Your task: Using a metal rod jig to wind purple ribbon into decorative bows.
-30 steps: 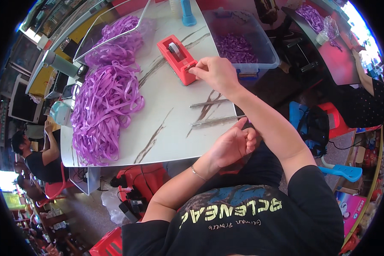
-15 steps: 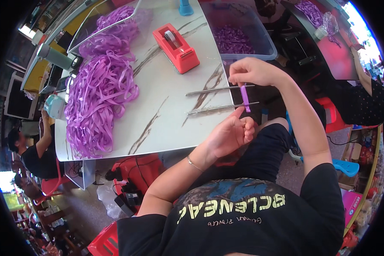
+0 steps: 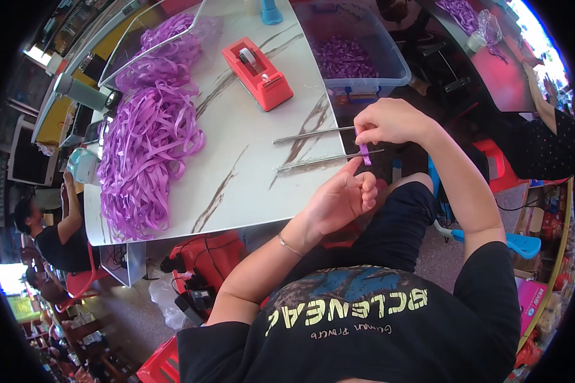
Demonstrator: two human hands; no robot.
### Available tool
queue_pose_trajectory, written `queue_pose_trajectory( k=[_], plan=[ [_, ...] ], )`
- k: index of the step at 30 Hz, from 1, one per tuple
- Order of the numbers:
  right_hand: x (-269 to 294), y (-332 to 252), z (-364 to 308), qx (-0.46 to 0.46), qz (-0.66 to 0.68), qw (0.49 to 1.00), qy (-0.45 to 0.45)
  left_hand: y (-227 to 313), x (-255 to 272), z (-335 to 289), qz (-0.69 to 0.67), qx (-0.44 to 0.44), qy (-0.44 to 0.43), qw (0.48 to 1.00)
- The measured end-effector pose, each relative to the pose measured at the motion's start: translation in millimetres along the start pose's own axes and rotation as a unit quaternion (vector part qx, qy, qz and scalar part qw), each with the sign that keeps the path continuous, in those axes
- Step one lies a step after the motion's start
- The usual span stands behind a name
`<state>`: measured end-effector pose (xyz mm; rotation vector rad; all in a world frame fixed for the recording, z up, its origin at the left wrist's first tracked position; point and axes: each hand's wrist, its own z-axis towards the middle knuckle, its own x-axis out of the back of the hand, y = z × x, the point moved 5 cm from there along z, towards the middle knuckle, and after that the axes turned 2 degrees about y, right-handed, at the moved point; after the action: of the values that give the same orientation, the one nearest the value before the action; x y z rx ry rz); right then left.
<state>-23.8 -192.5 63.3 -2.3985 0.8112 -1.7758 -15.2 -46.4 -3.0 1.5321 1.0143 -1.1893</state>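
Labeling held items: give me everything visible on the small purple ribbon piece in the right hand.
The small purple ribbon piece is a short, flat, narrow strip, glossy like plastic or satin, the same colour as the big heap on the table. It hangs roughly vertical, pinched at its top by the right hand fingertips, just off the marble-look table's near edge. Its lower end lies at the tip of the nearer thin metal rod; contact is unclear. The left hand is just below, apparently not touching.
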Motion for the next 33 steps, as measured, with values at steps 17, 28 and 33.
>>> queue_pose_trajectory(
  k=[17,28,33],
  plan=[
    [-2.1,-2.8,-0.5,-0.046,-0.092,0.993,0.05,0.9,-2.9,-0.8,-0.012,-0.004,0.009,1.0],
    [-61.3,86.6,-10.8,0.026,0.376,0.883,0.28,-1.0,-4.9,2.8,-0.003,0.001,-0.011,1.0],
    [-138.6,79.0,9.5,-0.088,0.791,0.601,0.072,0.4,-5.3,-0.1,0.003,-0.004,0.01,1.0]
  ],
)
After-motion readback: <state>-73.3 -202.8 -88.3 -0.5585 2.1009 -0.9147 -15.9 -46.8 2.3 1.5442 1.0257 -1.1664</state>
